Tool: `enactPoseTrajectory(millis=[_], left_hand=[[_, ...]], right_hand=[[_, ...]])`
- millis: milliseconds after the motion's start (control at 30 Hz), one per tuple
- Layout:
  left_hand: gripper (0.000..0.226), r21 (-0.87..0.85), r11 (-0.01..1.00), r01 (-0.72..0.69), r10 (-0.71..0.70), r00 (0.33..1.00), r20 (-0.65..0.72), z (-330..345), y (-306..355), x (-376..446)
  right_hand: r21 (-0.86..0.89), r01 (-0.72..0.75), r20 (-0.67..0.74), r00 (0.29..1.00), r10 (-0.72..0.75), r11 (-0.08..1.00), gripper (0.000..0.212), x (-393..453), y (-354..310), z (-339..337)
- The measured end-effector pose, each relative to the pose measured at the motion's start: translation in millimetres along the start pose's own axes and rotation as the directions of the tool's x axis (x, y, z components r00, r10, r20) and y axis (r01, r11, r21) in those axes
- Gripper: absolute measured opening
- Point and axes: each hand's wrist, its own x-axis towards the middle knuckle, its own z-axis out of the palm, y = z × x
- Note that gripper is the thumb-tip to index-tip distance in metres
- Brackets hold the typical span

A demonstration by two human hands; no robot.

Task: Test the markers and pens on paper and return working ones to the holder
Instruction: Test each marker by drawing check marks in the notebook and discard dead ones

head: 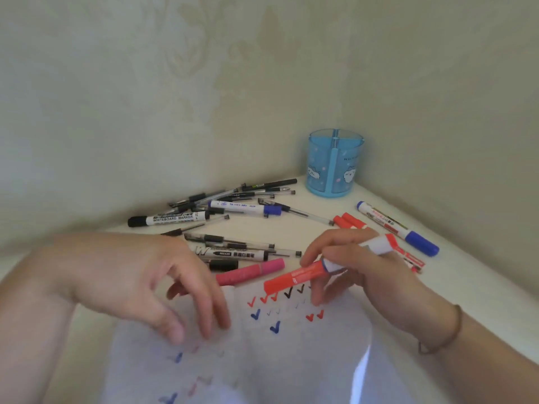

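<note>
My right hand (358, 269) grips a red-capped whiteboard marker (294, 277), its cap on and pointing left just above the paper. My left hand (163, 287) hovers over the white paper (291, 360), fingers loosely spread and holding nothing. The paper carries several red, blue and black tick marks. A blue translucent pen holder (334, 163) stands at the back right corner and looks empty.
Loose pens and markers lie scattered on the white table: a black whiteboard marker (169, 220), a blue-capped marker (245, 207), a pink marker (250, 271), another blue-capped marker (399, 228), red markers (350, 220) and several thin gel pens. Walls close in behind and right.
</note>
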Motion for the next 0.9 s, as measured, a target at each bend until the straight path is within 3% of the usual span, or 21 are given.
enactPoseTrajectory(millis=[67,100,167,233,333,433,467,700,900], left_hand=[[0.029,0.159,0.963,0.22,-0.239,0.964,0.118,-1,21,1],[0.038,0.265,0.909,0.323,-0.359,0.928,0.101,3,32,7],[0.065,0.474,0.748,0.464,-0.465,0.877,-0.124,17,52,30],[0.076,0.566,0.64,0.52,-0.335,0.852,-0.403,38,71,62],[0.061,0.478,0.76,0.44,-0.077,0.792,-0.606,64,70,98],[0.023,0.237,0.936,0.26,-0.06,0.781,-0.621,70,47,101],[0.021,0.168,0.968,0.185,-0.045,0.79,-0.611,71,41,99],[0.021,0.15,0.986,-0.073,0.15,0.78,-0.608,63,32,97],[0.018,0.008,0.983,-0.184,0.158,0.821,-0.548,58,33,97]], right_hand=[[-0.047,-0.073,-0.01,0.997,0.072,0.996,0.015,0,-4,0],[-0.056,-0.109,-0.032,0.994,0.107,0.992,0.021,1,-5,0],[-0.026,-0.18,-0.111,0.978,0.176,0.983,0.031,2,-4,2],[0.046,-0.206,-0.213,0.954,0.211,0.977,0.035,3,1,4],[0.126,-0.124,-0.284,0.946,0.156,0.984,0.026,3,5,6],[0.079,-0.03,-0.307,0.95,0.053,0.996,0.026,4,8,5],[0.059,-0.007,-0.308,0.951,0.025,0.998,0.027,5,9,5],[0.103,0.128,-0.24,0.966,-0.1,0.986,0.033,6,19,7],[0.048,0.213,-0.221,0.955,-0.198,0.976,0.032,2,20,3]])
